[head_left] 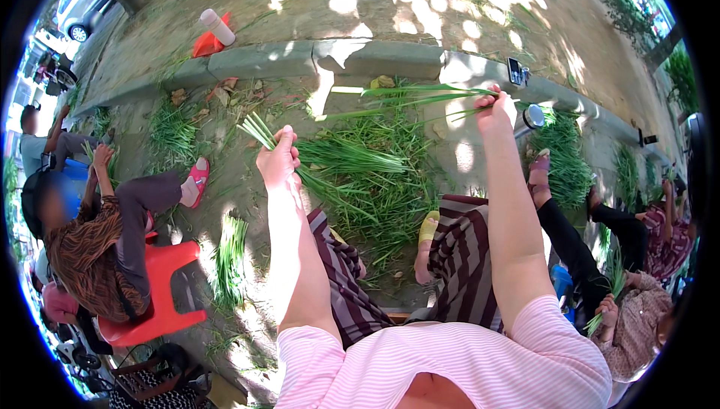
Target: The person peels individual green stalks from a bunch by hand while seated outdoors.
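My left hand [277,161] is closed round a bunch of garlic chives [256,131], their pale cut ends pointing up and away and the green leaves trailing below the fist. Out to the right, with the arm stretched forward, my right hand [496,112] pinches a few long loose chive leaves [424,98] that reach leftward. On the ground between my feet spreads a heap of chives [367,161], its leaves tangled and partly lying in one direction.
A low kerb [382,58] runs across ahead, with a pale bottle [217,28], a phone [515,71] and a metal cup [531,118] by it. To the left, a person sits on a red plastic stool [169,270]. More people handle chives at right, beside another heap [561,158].
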`<action>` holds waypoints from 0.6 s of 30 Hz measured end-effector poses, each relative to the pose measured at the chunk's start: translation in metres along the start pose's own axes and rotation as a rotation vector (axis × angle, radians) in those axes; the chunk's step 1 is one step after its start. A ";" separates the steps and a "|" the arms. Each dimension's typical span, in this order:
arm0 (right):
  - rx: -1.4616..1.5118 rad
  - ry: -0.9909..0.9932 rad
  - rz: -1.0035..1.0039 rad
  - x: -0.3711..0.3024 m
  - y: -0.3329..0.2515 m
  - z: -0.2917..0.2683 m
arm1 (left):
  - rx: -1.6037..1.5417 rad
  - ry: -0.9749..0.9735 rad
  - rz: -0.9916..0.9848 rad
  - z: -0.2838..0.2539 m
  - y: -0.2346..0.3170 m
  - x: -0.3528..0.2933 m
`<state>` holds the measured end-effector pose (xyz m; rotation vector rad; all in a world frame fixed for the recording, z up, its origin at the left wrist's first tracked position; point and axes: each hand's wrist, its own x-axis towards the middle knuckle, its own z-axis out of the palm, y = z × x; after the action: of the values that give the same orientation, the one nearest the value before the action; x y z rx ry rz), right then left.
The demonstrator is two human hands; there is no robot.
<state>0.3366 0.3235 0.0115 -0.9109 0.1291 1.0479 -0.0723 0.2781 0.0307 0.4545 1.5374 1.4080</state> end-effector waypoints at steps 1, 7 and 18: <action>-0.004 0.005 -0.008 -0.001 -0.001 0.000 | 0.015 0.040 0.046 -0.001 0.002 -0.001; -0.008 -0.001 0.007 -0.006 -0.003 0.002 | 0.055 -0.025 0.127 0.003 -0.011 0.005; -0.019 -0.055 0.075 -0.018 0.000 0.011 | 0.435 -0.408 0.090 0.005 -0.015 -0.007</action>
<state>0.3239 0.3187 0.0275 -0.8993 0.1084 1.1440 -0.0601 0.2707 0.0202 1.0194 1.4878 0.9596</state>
